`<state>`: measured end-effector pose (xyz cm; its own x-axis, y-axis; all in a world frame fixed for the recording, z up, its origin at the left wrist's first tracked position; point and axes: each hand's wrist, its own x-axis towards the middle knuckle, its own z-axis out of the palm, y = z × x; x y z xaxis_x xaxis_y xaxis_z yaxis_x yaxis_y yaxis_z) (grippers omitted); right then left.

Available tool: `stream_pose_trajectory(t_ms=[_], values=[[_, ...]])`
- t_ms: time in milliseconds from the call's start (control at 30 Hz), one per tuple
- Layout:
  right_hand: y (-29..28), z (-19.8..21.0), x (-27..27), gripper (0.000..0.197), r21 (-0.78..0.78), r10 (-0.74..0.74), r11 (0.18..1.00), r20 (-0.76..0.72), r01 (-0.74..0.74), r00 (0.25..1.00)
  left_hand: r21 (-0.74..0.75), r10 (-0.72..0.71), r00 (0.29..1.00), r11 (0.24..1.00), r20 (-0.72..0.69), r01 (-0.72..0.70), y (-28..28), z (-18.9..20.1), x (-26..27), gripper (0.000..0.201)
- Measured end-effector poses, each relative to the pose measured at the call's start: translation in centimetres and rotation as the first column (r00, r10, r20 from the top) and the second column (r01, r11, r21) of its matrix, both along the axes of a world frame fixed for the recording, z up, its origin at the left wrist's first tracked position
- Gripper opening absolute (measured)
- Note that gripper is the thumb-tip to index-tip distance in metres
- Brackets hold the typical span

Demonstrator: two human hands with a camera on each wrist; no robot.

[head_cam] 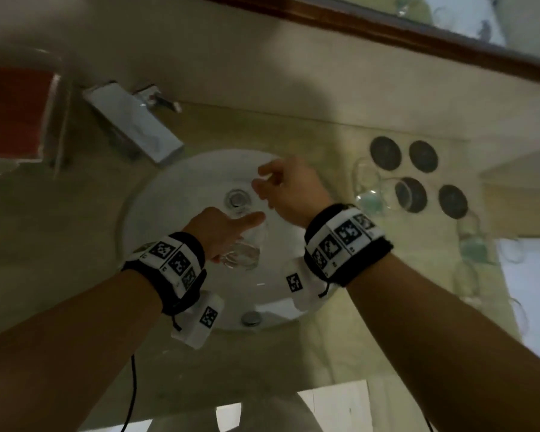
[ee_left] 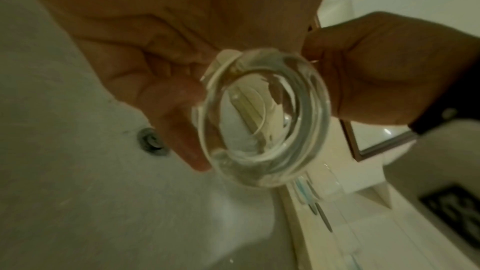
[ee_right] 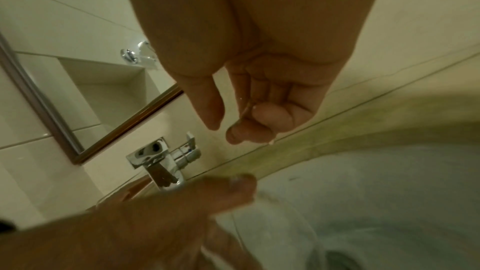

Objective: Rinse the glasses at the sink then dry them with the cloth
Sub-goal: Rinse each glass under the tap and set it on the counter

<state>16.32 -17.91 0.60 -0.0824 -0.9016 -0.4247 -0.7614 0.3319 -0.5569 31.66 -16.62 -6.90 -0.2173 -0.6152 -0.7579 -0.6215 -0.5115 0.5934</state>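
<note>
Item: my left hand (head_cam: 214, 229), fingers curled round a clear glass (ee_left: 262, 118), held tilted over the white sink (head_cam: 169, 194) near its drain (head_cam: 238, 198). My right hand (head_cam: 289, 188), fingers loosely curled, holding nothing, just above the glass. Chrome tap (head_cam: 134, 126) behind. More glasses (head_cam: 368, 188) and dark round coasters (head_cam: 423, 156) on the bench (head_cam: 325, 135), right of the sink.

Glass (head_cam: 245, 244) walls are being lost against the white sink (head_cam: 156, 213) in head view; only base is readable. Left hand (head_cam: 219, 229) fingers are being hidden under it. Right hand (ee_right: 259, 89) grip contents can't be resolved. Red-topped box (head_cam: 13, 113) is being cut off at left edge. Glasses on tabletop (head_cam: 368, 188) are being blurred.
</note>
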Motion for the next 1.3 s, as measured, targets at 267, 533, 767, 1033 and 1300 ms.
stream_pose_trajectory(t_ms=[267, 533, 767, 1033, 1300], values=[[11.6, 1.2, -9.6, 0.048, -0.082, -0.347, 0.933, 0.059, 0.351, 0.936, -0.187, -0.14, 0.962, 0.978, -0.233, 0.096, 3.8, 4.0, -9.8, 0.092], [20.9, 0.0, -18.0, 0.05, -0.1, -0.483, 0.855, 0.204, 0.509, 0.851, -0.482, -0.412, 0.894, 0.828, -0.174, 0.288, 9.3, 3.4, -18.5, 0.072], [27.5, -1.0, -26.3, 0.042, -0.234, -0.609, 0.736, 0.18, 0.636, 0.772, -0.537, -0.438, 0.898, 0.768, -0.044, 0.349, 13.2, 1.7, -25.7, 0.077], [31.3, -1.0, -32.4, 0.03, -0.339, -0.646, 0.671, 0.168, 0.659, 0.745, -0.541, -0.411, 0.91, 0.757, 0.044, 0.368, 14.8, 1.2, -29.6, 0.082], [32.9, -1.4, -35.9, 0.045, -0.434, -0.68, 0.614, 0.133, 0.659, 0.721, -0.751, -0.496, 0.814, 0.402, 0.303, 0.524, 17.2, 5.8, -34.8, 0.095]])
